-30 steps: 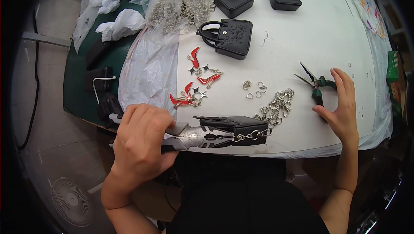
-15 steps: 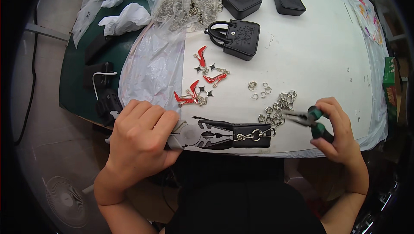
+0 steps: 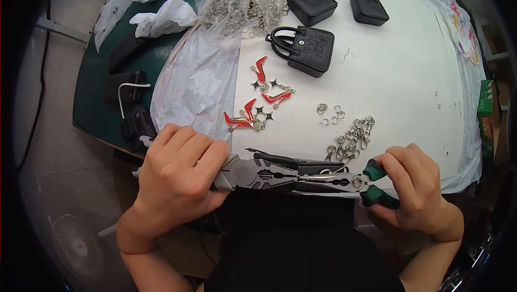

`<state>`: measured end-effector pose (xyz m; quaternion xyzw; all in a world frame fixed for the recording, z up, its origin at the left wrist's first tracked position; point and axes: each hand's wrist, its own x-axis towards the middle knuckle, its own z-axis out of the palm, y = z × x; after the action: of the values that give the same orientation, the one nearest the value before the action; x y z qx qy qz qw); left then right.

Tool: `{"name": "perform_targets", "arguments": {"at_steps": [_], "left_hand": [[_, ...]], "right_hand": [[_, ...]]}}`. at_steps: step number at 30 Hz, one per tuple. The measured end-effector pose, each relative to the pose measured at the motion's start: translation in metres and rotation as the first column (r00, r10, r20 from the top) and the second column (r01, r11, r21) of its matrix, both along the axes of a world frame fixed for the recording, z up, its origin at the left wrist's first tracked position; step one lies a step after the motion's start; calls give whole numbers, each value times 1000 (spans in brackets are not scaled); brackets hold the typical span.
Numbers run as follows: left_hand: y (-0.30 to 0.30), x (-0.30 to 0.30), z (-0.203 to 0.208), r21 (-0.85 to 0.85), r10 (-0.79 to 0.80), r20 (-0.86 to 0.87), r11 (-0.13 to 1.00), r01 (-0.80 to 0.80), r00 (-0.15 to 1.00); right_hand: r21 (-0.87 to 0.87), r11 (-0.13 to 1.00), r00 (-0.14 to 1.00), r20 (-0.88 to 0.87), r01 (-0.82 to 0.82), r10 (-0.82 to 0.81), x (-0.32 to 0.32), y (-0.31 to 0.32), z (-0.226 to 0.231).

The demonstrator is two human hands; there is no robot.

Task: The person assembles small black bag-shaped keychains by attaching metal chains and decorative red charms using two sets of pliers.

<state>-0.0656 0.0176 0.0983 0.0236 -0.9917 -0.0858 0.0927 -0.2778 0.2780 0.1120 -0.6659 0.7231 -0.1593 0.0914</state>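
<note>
My left hand (image 3: 183, 168) is closed around the handles of large grey pliers (image 3: 243, 173) whose jaws extend rightward. In my right hand (image 3: 413, 187) are smaller green-handled pliers (image 3: 378, 197), jaws facing left. The two sets of jaw tips meet, or nearly meet, near the table's front edge. Behind and below them lies a small black handbag charm (image 3: 281, 160), partly hidden, with a metal ring showing above the right pliers. Whatever the tips grip is too small to make out. Just beyond lies a heap of silver clasps and chain links (image 3: 355, 137).
Several open rings (image 3: 334, 120) lie past the clasps. Red high-heel charms (image 3: 277, 97) are left of centre. Black mini handbags (image 3: 311, 51) stand farther back. A clear bag of metal rings (image 3: 242, 1) and crumpled white plastic (image 3: 164, 20) occupy the far left; a fan (image 3: 78, 246) is lower left.
My right hand has brought the green-handled pliers left and down, so their jaws now meet the left pliers' tips across the black charm. The left hand has barely moved. The view has shifted slightly.
</note>
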Motion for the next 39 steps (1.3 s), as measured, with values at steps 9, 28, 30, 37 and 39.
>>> {"name": "perform_targets", "arguments": {"at_steps": [9,28,30,37,39], "left_hand": [[-1,1,-11,-86,-38,-135,996,26,990],[22,18,-81,298,50,-66,954,-28,997],[24,6,-76,427,107,-108,903,-51,988],[25,-18,-67,762,28,-125,643,78,992],[20,-30,-58,682,2,-113,727,76,994]], "right_hand": [[23,1000,972,235,14,-19,0,5,-8],[40,999,999,52,11,-13,-28,13,-3],[0,1000,994,107,-10,10,-25,6,-11],[111,968,869,426,227,-253,-44,14,-36],[41,895,862,253,445,-440,-57,30,-62]]}}
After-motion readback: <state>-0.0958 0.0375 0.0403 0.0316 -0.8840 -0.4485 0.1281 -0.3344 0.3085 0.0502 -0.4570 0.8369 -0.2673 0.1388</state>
